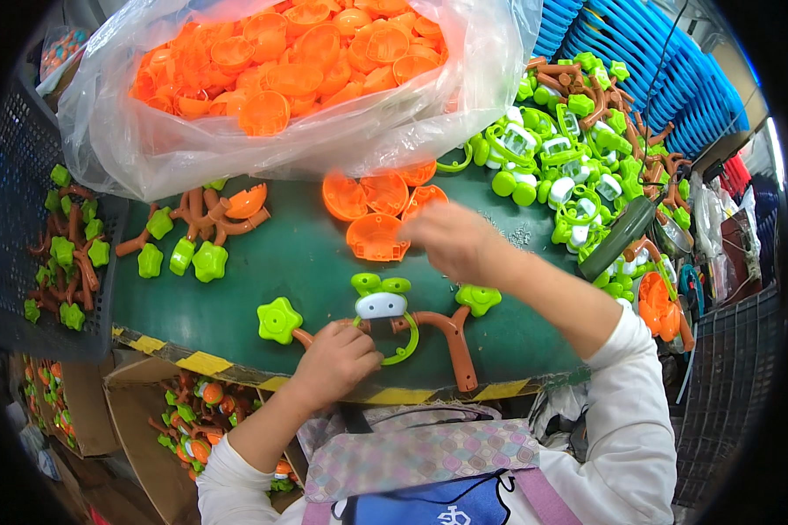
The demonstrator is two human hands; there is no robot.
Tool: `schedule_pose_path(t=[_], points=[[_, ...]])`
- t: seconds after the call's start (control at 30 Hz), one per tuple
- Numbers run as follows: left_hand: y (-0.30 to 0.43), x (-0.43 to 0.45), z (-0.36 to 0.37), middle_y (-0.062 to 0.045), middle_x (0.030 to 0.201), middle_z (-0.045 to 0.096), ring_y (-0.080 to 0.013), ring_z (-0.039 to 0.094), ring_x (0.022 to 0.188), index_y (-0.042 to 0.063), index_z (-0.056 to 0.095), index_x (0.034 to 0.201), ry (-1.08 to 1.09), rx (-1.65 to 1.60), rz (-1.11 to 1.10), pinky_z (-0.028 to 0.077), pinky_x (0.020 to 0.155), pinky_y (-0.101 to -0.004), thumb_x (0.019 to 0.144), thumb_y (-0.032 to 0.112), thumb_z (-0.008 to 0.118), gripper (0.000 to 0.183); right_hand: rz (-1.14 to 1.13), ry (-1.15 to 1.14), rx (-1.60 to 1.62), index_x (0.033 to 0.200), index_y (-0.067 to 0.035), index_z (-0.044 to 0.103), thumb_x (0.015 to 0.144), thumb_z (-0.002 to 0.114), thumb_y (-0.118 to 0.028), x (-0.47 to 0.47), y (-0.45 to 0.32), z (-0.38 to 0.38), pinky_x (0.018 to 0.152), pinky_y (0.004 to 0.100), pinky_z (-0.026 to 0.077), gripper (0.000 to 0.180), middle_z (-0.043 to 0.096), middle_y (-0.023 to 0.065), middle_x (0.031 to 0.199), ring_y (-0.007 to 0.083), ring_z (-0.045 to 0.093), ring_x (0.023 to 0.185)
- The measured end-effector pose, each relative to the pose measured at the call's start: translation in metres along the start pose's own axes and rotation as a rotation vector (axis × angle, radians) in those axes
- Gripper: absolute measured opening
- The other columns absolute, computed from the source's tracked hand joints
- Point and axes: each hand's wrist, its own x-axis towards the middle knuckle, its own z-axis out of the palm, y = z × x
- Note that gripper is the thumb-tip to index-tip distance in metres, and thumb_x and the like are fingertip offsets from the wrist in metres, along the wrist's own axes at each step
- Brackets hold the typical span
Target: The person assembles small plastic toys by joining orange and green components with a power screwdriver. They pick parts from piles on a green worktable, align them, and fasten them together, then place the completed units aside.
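My left hand rests on the inner end of a brown plastic branch piece at the table's front, beside a green ring part with a white panel. A green star-shaped knob tops that branch on the left. To the right lies another brown branch piece, its tip capped by a green knob. My right hand, blurred, is at the right edge of a group of orange plastic shells; whether its fingers hold one cannot be told.
A plastic bag of orange shells stands at the back. Green and white parts are heaped right, near small screws and a dark-handled tool. Branch pieces lie left by a dark crate. A cardboard box sits below.
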Motion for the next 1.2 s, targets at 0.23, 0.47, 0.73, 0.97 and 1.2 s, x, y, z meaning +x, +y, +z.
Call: schedule_pose_path(t=[0.23,0.47,0.73,0.97,1.2], points=[[0.001,-0.002,-0.001,0.0,0.088,0.062,-0.0204,0.062,0.091,0.012,0.072,0.095,0.004,-0.063,-0.016,0.049,0.091,-0.0429,0.076,0.018,0.078,0.021,0.24,0.345,-0.037,0.119,-0.002,0.063,0.091,0.061,-0.006,0.13,0.109,0.002,0.097,0.0426,0.05,0.029,0.066,0.0172,0.117,0.0352,0.062,0.11],[0.005,0.005,-0.011,-0.005,0.087,0.062,-0.0253,0.065,0.091,0.008,0.068,0.09,0.058,-0.163,-0.064,0.051,0.086,-0.0416,0.077,0.023,0.08,0.024,0.751,0.42,-0.279,0.133,-0.003,0.056,0.088,0.068,-0.022,0.194,0.198,-0.006,0.109,0.0427,0.043,0.05,0.058,0.0197,0.136,0.0347,0.054,0.126],[-0.006,0.004,-0.005,-0.002,0.086,0.062,-0.0204,0.063,0.082,0.012,0.068,0.09,0.007,-0.247,-0.072,0.049,0.069,-0.035,0.08,0.023,0.078,0.019,0.685,0.307,-0.073,0.138,-0.002,0.054,0.089,0.063,-0.023,0.23,0.295,-0.051,0.108,0.0418,0.046,0.054,0.063,0.0217,0.133,0.0363,0.059,0.125],[-0.021,-0.038,0.049,-0.004,0.104,0.065,-0.0238,0.063,0.097,0.013,0.069,0.109,-0.084,-0.261,-0.075,0.05,0.09,-0.0422,0.078,0.019,0.068,0.032,0.782,0.263,-0.352,0.145,-0.003,0.046,0.088,0.064,-0.026,0.296,0.342,-0.038,0.107,0.0408,0.046,0.063,0.059,0.0218,0.137,0.0366,0.059,0.125],[-0.012,-0.054,0.052,-0.01,0.118,0.064,-0.0342,0.054,0.122,0.01,0.066,0.12,-0.229,-0.709,-0.448,0.045,0.105,-0.0416,0.088,0.025,0.061,0.036,0.748,0.134,-0.549,0.145,-0.011,0.047,0.085,0.066,-0.019,0.327,0.353,-0.045,0.103,0.0406,0.048,0.063,0.06,0.0191,0.135,0.0349,0.06,0.121]])
